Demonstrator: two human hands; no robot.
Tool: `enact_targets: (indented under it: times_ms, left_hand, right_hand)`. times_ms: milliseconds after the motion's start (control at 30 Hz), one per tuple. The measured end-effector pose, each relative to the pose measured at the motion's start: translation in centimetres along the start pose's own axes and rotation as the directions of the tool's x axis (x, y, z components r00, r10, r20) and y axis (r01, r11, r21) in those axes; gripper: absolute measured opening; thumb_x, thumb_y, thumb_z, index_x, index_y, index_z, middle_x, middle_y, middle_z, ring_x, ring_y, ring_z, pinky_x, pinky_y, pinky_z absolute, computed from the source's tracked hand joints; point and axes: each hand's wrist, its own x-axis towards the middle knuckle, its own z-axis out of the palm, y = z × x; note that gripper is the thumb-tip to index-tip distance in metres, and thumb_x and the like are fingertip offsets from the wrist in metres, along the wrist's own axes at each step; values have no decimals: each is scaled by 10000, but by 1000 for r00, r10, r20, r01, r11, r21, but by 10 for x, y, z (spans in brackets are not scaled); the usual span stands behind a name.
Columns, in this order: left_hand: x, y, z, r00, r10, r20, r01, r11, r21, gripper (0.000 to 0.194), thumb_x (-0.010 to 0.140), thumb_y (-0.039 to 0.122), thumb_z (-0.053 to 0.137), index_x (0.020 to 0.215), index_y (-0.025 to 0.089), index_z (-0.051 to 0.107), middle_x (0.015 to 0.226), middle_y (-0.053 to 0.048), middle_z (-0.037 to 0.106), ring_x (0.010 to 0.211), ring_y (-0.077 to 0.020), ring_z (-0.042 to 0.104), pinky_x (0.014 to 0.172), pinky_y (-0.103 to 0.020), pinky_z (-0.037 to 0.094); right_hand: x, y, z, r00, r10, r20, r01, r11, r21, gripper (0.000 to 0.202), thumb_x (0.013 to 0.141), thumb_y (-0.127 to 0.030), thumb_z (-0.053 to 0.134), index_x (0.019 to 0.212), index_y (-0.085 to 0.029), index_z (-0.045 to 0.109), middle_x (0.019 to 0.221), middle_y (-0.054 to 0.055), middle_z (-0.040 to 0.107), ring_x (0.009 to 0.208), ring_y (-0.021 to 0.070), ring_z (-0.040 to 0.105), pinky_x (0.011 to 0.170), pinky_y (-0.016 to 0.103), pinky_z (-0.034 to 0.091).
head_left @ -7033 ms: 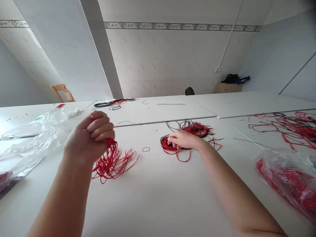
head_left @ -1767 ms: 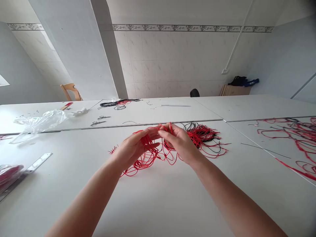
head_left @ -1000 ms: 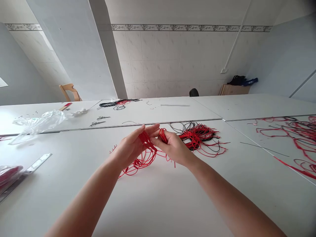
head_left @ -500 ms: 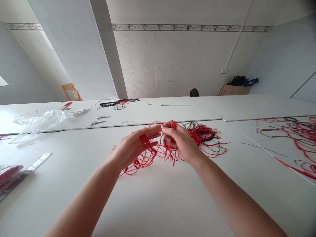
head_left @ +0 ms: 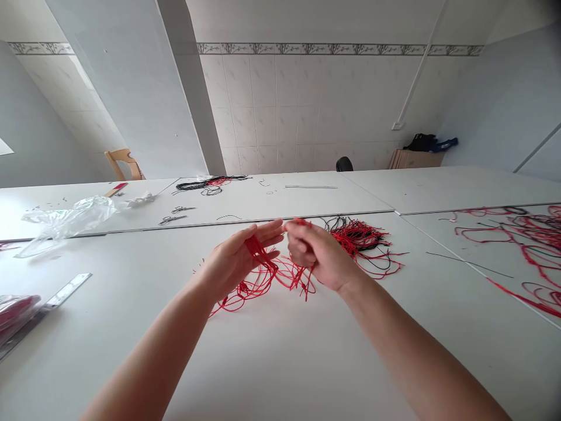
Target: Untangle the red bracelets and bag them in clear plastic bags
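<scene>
Several red cords (head_left: 259, 252) hang over the palm of my left hand (head_left: 239, 254), held under its thumb, with the other fingers stretched out. Their looped ends trail down to the table below. My right hand (head_left: 316, 248) is closed in a fist around more red cords (head_left: 305, 279), whose ends dangle beneath it. The fingertips of both hands almost meet; whether a strand runs between them I cannot make out. Just behind my right hand lies a pile of red and black cords (head_left: 362, 237).
Two pairs of scissors (head_left: 172, 220) lie beyond my left hand, near a clear plastic bag (head_left: 72, 219). A metal ruler (head_left: 69, 290) is at the left. Black cords (head_left: 205, 184) lie at the back; more red cords (head_left: 537, 245) spread at the right.
My right hand has turned and closed more tightly, so its bundle of red cords is mostly covered now. The red strand that arched between the hands no longer shows. My left hand has hardly moved.
</scene>
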Motion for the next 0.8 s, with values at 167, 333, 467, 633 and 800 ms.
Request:
enact_targets:
  times_ms: [167,333,467,633,800]
  left_hand:
    - [-2,1,3,999,-37,-22,37,999,9,450,1019,385,492,1351,190,723,1391,-133,678,1356,-359,531,1120,-485,398]
    - [-3,2,5,999,-37,-35,38,998,40,436,996,379,515,1325,207,743,1354,-121,700,1317,-354,551,1091,-464,414]
    - [-3,1,5,998,-33,-47,35,999,33,433,993,365,523,1319,187,746,1372,-126,690,1330,-352,548,1097,-460,421]
    - [-2,-1,2,1000,-9,-20,9,1000,4,396,995,337,525,1275,195,767,1441,-121,647,1385,-368,509,1124,-502,418]
    - [-1,-1,0,1000,-3,3,3,1000,25,396,1013,366,492,1256,232,774,1525,-81,582,1471,-366,417,1174,-540,371]
  right_hand:
    - [-8,14,14,995,-90,36,96,881,-463,200,922,-410,695,924,-217,643,724,-40,503,609,111,368,562,282,301]
    - [-9,15,14,998,-51,21,55,856,-515,221,925,-408,684,857,-215,601,687,-55,402,609,114,307,548,284,266]
    - [-8,14,14,997,-75,20,74,848,-524,243,928,-404,674,823,-209,572,682,-57,407,615,113,311,552,280,272]
    - [-6,10,9,992,-128,4,120,914,-387,183,922,-341,677,845,-207,580,731,-44,457,655,107,379,615,269,328]
    - [-1,1,0,995,-88,-53,80,987,-139,244,910,-336,657,748,-210,525,628,-63,355,552,99,244,511,275,199]
